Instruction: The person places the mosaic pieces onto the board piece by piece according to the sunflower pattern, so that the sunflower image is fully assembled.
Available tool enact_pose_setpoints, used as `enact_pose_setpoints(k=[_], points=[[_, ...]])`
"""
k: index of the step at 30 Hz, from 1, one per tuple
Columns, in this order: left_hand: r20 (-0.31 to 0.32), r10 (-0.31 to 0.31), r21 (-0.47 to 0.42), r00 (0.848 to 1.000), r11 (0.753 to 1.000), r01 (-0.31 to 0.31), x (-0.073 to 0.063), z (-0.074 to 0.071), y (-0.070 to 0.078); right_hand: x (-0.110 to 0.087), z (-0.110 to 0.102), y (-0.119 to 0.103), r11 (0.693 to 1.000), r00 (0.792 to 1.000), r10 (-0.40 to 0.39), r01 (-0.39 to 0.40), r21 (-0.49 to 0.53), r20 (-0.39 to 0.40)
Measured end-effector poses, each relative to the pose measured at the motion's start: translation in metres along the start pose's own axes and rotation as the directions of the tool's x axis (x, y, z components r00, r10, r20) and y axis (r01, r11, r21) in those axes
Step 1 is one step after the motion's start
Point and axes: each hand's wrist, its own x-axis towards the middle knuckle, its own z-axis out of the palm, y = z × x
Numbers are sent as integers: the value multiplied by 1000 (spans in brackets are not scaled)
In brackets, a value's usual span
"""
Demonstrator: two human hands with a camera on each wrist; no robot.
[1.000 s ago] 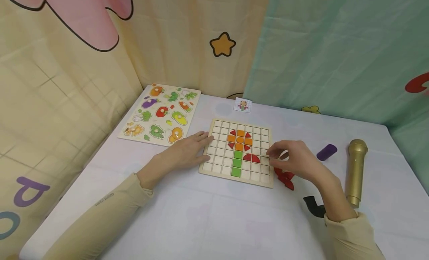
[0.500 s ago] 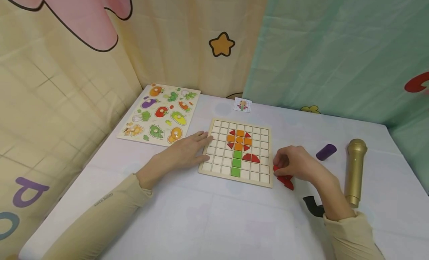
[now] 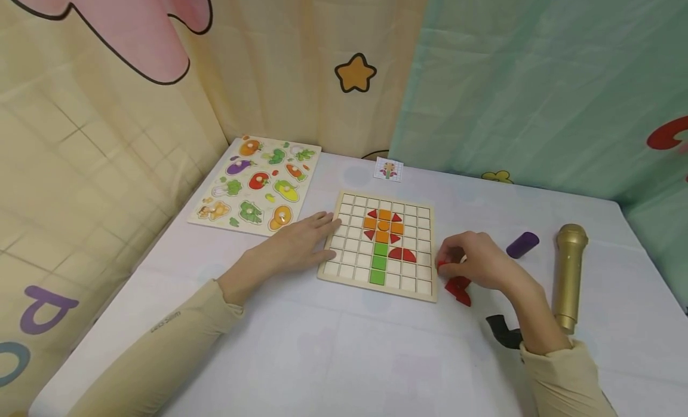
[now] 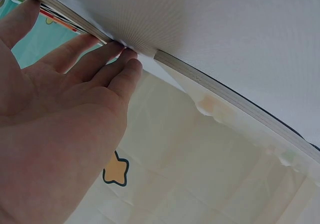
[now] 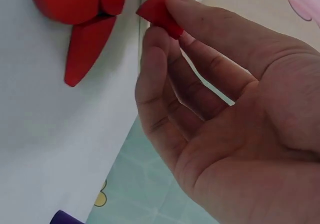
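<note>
A wooden grid board [image 3: 352, 273] lies mid-table, bearing an orange and red flower pattern [image 3: 383, 226] with a stem of green squares [image 3: 379, 263]. Two red quarter-circle pieces [image 3: 402, 254] sit right of the stem. My left hand [image 3: 292, 244] rests with extended fingers at the board's left edge; in the left wrist view, the left hand [image 4: 70, 94] touches that edge. Just off the board's right edge, my right hand [image 3: 475, 260] pinches a red quarter-circle block [image 5: 161, 15] between thumb and fingertips. Several more red blocks [image 3: 458, 291] lie beneath and beside that hand.
A vegetable peg puzzle [image 3: 258, 184] lies at the back left. A small pattern card [image 3: 389, 169] is behind the board. To the right are a purple cylinder [image 3: 522, 245], a gold microphone [image 3: 571, 276] and a black curved piece [image 3: 504, 333], partly behind the right wrist.
My right hand has moved from over the board's right edge to the red blocks and picked one up. The left hand stays at the board's edge.
</note>
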Motion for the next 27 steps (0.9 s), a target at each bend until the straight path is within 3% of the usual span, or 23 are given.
enact_pose_setpoints(k=[5,12,27], points=[[5,-3,1,1000,1000,3,-1,-1,0,2,2,-10,997,994,-70,72,21,-84],[8,-1,8,1000,1000,1,1,-1,1,14,15,-31,991,982,-121,128,40,-145],[3,6,2,1000,1000,-6,0,-1,-2,54,38,-81,947,951,-291,302,111,-105]])
